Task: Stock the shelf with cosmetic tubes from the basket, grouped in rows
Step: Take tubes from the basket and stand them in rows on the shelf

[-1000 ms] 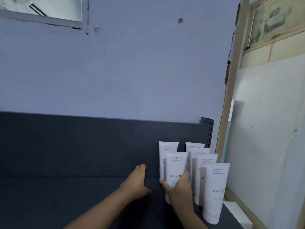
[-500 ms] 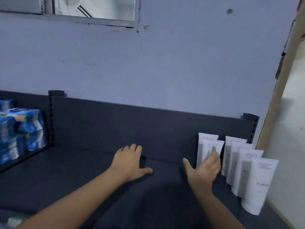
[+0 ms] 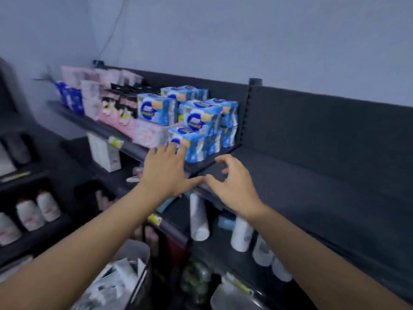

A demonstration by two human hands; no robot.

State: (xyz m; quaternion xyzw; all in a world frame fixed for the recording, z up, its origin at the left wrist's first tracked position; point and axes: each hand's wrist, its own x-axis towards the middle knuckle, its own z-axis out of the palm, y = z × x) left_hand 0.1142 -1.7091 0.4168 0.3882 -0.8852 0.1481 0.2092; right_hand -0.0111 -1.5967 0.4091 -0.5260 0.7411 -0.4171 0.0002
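The dark grey shelf runs across the right half of the view, its surface bare where I can see it. My left hand hovers near its front left corner with fingers spread and nothing in it. My right hand is just right of it, fingers loosely curled and apart, empty. At the bottom left a basket holds white packets, blurred. The row of white cosmetic tubes is out of view to the right.
Blue and white packs are stacked on the neighbouring shelf right behind my left hand, with pink packs further left. White bottles stand on the lower shelf under my hands. More bottles sit on a rack at the left.
My view has swung left and down, away from the white tubes. My right hand let go of the tubes and both hands came back toward the shelf's left front edge.
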